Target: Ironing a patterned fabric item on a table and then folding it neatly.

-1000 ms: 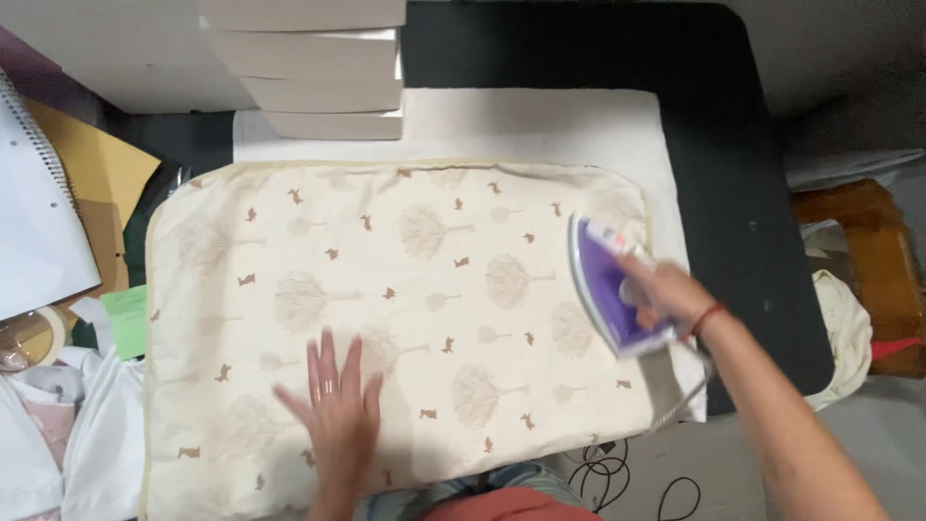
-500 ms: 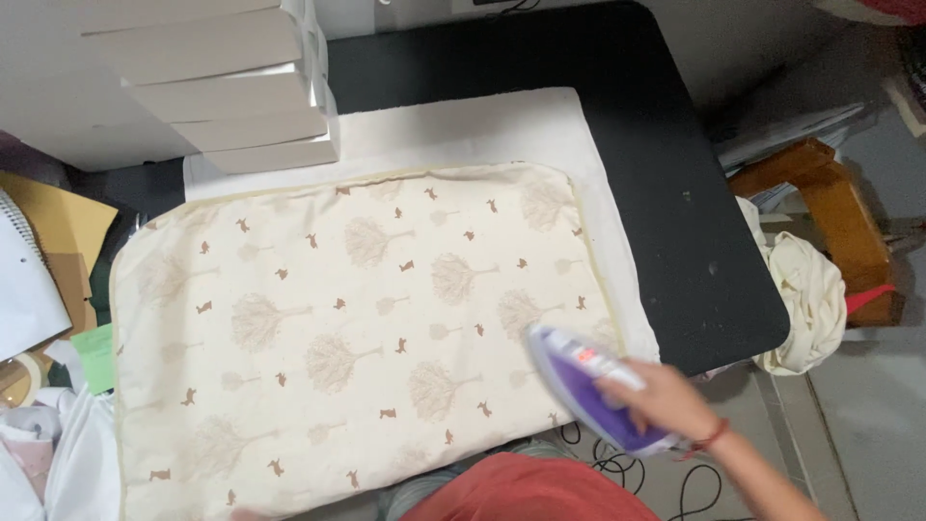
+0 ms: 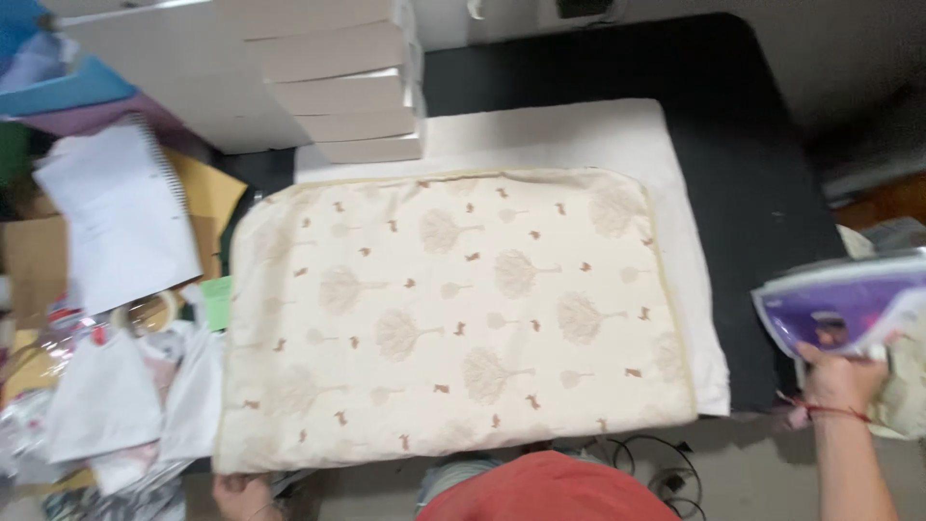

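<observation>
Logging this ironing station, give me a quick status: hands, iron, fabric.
Right hand grips purple iron, off to the table's right. Left hand at cream printed fabric's near-left corner. Fabric flat on white pad; nothing on it.

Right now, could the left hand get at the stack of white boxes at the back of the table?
Probably, with a stretch. The left hand sits at the near edge of the patterned cover; only that flat cover lies before the white boxes.

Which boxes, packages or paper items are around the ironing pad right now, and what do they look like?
Stack of flat boxes: top left of the cloth, white and cream, rectangular.
Spiral notebook: left, white pages, tilted.
Plastic bags: lower left, clear and white, crumpled.
Green note: left cloth edge, small.
</observation>
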